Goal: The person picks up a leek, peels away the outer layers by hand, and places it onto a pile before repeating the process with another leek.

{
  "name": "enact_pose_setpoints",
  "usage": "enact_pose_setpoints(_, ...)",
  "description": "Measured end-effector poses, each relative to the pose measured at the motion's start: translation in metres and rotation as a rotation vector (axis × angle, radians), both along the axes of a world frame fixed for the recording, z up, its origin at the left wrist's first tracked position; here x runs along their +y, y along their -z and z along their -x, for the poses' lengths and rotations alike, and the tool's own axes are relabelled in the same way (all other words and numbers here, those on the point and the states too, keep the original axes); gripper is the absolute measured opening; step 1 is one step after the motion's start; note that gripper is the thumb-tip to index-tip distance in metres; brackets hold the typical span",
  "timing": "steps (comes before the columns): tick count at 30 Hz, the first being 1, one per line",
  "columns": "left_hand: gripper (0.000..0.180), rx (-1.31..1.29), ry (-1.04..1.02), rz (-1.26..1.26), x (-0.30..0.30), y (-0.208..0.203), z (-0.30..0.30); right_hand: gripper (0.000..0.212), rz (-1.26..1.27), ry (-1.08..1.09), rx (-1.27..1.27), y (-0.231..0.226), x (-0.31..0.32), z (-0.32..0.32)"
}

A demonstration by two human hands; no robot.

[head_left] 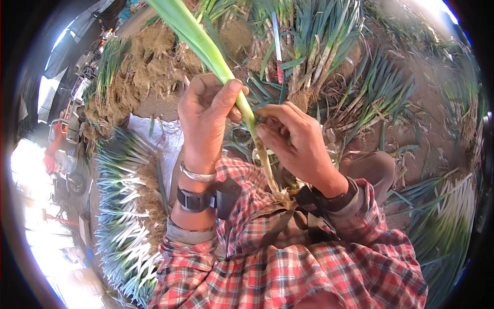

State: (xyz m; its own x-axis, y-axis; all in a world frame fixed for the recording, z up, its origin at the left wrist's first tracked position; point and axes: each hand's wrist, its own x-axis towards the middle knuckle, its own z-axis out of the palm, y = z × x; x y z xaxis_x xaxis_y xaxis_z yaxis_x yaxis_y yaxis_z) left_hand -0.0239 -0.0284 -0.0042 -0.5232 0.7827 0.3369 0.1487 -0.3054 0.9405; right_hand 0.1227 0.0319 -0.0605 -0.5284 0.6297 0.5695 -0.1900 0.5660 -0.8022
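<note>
A long green onion (263,159) slants across the middle, its broad green leaf rising to the upper left and its pale root end low by my lap. My left hand (210,100) is closed round it at the lower leaf, thumb pressed along the front. Just below, on the stalk's right side, the bent fingers of my right hand (301,140) pinch at its outer layer. What lies between those fingertips is too small to make out. The root end reaches the front of my checked shirt and is partly lost against the cloth.
Bundles of green onions with earthy roots (154,59) lie beyond my left hand. A row of white-stemmed onions (128,216) runs down the left, beside a white sheet (154,135). A red-handled knife (279,72) stands among far bundles. More onions (447,216) lie right.
</note>
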Motion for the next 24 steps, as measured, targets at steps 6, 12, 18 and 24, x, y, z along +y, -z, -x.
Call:
enact_pose_setpoints(6,0.022,0.132,-0.053,0.045,-0.004,0.006,-0.013,0.017,-0.195,0.126,-0.058,-0.001,0.003,0.014)
enact_pose_setpoints(12,0.018,0.071,-0.084,0.000,-0.013,0.014,-0.009,0.021,-0.217,0.147,-0.006,0.003,-0.003,0.021)
enact_pose_setpoints(18,0.023,0.028,-0.014,0.016,-0.020,0.017,-0.009,0.019,0.254,-0.085,-0.008,0.008,-0.006,0.009)
enact_pose_setpoints(24,0.023,-0.029,-0.052,0.003,-0.018,0.026,-0.006,0.010,0.512,-0.195,0.136,0.015,-0.010,0.019)
